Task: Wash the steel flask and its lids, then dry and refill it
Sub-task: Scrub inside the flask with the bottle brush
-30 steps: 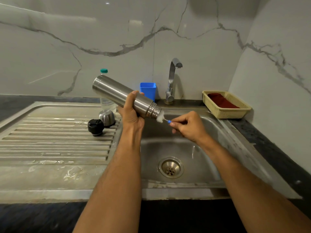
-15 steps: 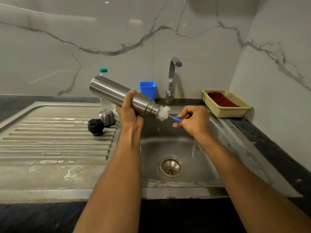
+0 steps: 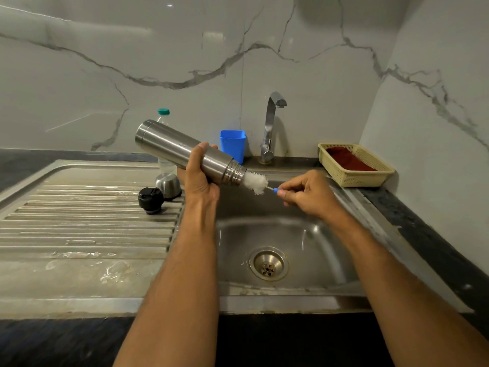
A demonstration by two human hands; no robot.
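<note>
My left hand [image 3: 199,176] grips the steel flask [image 3: 169,144] around its lower body, holding it tilted over the sink with the open threaded mouth pointing right and down. A bottle brush [image 3: 256,183] with white bristles sticks out of the mouth. My right hand [image 3: 309,193] pinches its blue handle end just right of the bristles. The black inner lid [image 3: 150,200] and the steel cup lid [image 3: 168,185] sit on the ribbed drainboard [image 3: 79,223], left of my left wrist.
The steel sink basin [image 3: 312,242] with its drain [image 3: 268,264] lies below the hands. A tap [image 3: 270,128] stands behind, with a blue cup [image 3: 232,145] to its left, a clear bottle with a green cap [image 3: 163,112] behind the flask, and a beige basket [image 3: 354,165] holding a red cloth at right.
My right hand has pulled the brush outward to the right, so most of the white bristles now show outside the flask mouth. The flask has shifted slightly left.
</note>
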